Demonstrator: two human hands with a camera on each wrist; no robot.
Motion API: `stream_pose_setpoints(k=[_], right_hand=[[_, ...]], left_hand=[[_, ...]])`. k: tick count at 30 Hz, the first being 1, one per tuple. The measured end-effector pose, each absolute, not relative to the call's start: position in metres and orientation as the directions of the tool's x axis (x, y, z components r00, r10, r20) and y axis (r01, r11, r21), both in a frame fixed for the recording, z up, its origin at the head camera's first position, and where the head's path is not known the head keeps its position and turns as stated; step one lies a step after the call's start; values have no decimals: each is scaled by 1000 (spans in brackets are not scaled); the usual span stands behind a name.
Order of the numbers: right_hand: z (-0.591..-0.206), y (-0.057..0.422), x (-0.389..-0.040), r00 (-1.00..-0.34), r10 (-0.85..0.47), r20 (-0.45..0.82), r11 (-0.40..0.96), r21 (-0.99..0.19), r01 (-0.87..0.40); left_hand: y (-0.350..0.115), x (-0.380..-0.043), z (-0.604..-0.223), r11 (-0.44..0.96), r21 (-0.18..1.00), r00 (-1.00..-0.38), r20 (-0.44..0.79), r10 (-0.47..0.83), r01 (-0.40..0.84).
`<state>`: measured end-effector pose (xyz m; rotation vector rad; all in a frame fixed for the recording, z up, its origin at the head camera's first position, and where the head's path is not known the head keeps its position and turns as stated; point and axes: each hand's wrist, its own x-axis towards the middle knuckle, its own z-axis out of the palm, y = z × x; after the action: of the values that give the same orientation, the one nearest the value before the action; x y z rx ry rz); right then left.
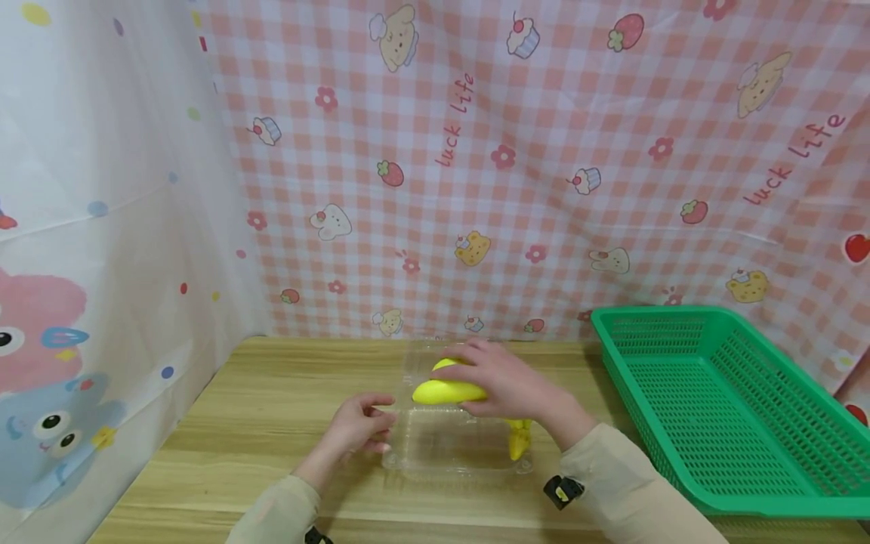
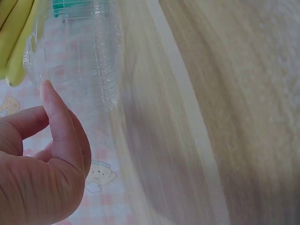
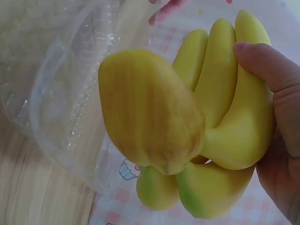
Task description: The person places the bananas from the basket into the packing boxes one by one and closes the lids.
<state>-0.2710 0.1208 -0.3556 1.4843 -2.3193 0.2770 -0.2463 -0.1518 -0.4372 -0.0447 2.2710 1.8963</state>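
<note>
A bunch of yellow bananas (image 1: 448,391) is in my right hand (image 1: 506,381), above the open clear plastic clamshell box (image 1: 451,446). In the right wrist view the thumb lies along one banana (image 3: 243,117), and the thick stem end (image 3: 150,112) faces the camera; the other fingers are mostly hidden behind the fruit. My left hand (image 1: 360,425) is at the left side of the box, holding nothing, its fingers loosely bent. In the left wrist view one fingertip (image 2: 47,86) comes right up to the box's clear edge (image 2: 35,61).
A green plastic basket (image 1: 714,408) with slotted walls stands on the right of the wooden table (image 1: 272,393). Behind the table hangs a pink checked cloth (image 1: 421,204), and a white printed cloth (image 1: 136,189) hangs on the left.
</note>
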Motion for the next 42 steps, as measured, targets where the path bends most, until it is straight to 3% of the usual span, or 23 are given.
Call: stream_pose_setpoints(k=[20, 42], right_hand=[[-378, 99, -268, -449, -855, 260, 475, 46, -879], [-401, 85, -270, -448, -881, 149, 465, 112, -878]], left_hand=[[-153, -245, -435, 189, 973, -983, -152, 99, -131], [-153, -246, -436, 196, 971, -981, -159, 106, -136]])
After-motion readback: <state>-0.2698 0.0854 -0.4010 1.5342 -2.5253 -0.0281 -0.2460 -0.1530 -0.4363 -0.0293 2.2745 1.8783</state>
